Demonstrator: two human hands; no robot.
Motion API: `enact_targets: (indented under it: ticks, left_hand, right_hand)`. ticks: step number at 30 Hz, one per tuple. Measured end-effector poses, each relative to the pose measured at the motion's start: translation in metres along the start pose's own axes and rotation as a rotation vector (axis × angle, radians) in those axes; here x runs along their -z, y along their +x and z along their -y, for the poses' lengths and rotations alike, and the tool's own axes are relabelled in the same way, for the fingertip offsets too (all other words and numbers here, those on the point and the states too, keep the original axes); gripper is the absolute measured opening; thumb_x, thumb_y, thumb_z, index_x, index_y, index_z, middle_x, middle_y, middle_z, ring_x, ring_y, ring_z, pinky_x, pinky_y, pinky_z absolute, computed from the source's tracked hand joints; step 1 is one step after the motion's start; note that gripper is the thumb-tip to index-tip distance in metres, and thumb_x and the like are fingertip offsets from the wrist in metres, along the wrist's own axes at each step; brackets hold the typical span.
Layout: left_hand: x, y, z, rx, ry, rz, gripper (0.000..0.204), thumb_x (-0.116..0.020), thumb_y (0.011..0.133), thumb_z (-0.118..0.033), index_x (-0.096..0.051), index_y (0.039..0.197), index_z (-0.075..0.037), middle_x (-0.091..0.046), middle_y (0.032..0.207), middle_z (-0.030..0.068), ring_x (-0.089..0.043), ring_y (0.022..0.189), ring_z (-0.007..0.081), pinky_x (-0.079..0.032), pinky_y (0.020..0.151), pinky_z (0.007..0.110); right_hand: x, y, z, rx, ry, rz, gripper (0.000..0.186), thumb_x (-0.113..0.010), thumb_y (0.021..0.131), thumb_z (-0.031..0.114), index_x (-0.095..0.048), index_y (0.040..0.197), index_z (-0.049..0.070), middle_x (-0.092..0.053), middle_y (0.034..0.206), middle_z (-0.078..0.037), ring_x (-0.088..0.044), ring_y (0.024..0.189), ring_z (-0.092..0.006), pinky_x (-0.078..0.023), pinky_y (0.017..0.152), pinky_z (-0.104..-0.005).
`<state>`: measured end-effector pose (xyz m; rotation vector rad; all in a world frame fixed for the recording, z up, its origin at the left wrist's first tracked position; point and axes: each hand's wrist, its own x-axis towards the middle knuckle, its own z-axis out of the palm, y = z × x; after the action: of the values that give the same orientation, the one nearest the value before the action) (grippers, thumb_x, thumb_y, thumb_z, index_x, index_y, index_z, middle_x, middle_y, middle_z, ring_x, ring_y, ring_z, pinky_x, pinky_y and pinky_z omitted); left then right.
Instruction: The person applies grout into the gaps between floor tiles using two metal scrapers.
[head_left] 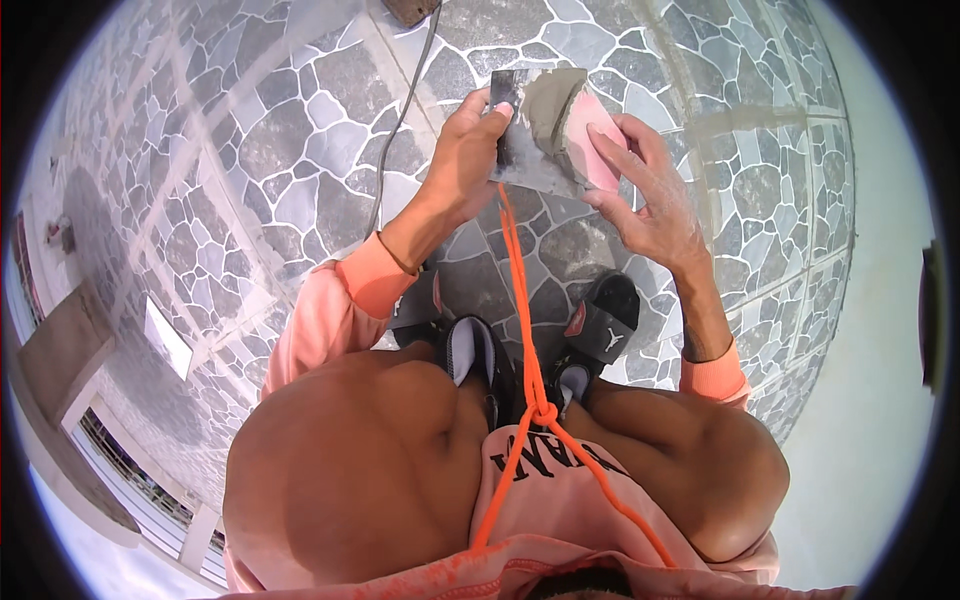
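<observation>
My left hand [462, 150] grips the left edge of a flat dark plate [506, 145], thumb on top. A mound of wet grey mortar [550, 102] lies on the plate's far part, and thinner smears cover its nearer part. In my right hand [658, 200] is a pink flat scraper [592, 138], pinched between thumb and fingers. The scraper's left edge meets the mortar at the plate's right side. Both hands are held out in front of my knees, above the paved ground.
Stone-patterned paving [345, 90] with pale joints spreads below. A dark cable [392, 135] runs along it left of my hands. An orange cord [524, 310] hangs from my clothing between my knees. My sandalled feet [605, 320] are below, and a pale wall [860, 400] rises on the right.
</observation>
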<state>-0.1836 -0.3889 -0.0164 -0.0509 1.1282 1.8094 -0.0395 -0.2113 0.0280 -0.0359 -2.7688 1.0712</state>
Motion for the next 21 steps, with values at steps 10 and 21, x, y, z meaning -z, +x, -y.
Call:
enact_targets:
  ticks: [10,21]
  left_hand:
    - [-0.008,0.002,-0.035,-0.207,0.042,0.06,0.032,-0.046,0.101,-0.015,-0.043,0.131,-0.003,-0.061,0.11,0.0056,-0.061,0.094,0.0116,-0.053,0.079,0.028]
    - [-0.033,-0.006,-0.05,-1.145,0.639,0.005,0.035,-0.053,0.096,-0.001,-0.038,0.127,0.004,-0.06,0.104,0.0114,-0.06,0.089,0.0121,-0.049,0.074,0.023]
  right_hand:
    - [0.027,-0.018,-0.024,-0.232,-0.222,0.061,0.049,-0.07,0.086,0.03,-0.059,0.127,0.005,-0.051,0.13,-0.023,-0.057,0.109,-0.0369,-0.048,0.092,-0.0434]
    - [0.01,-0.002,0.031,-0.798,1.954,-0.009,0.056,-0.033,0.102,0.039,-0.036,0.139,-0.003,-0.058,0.123,-0.027,-0.063,0.101,-0.0446,-0.058,0.071,-0.0454]
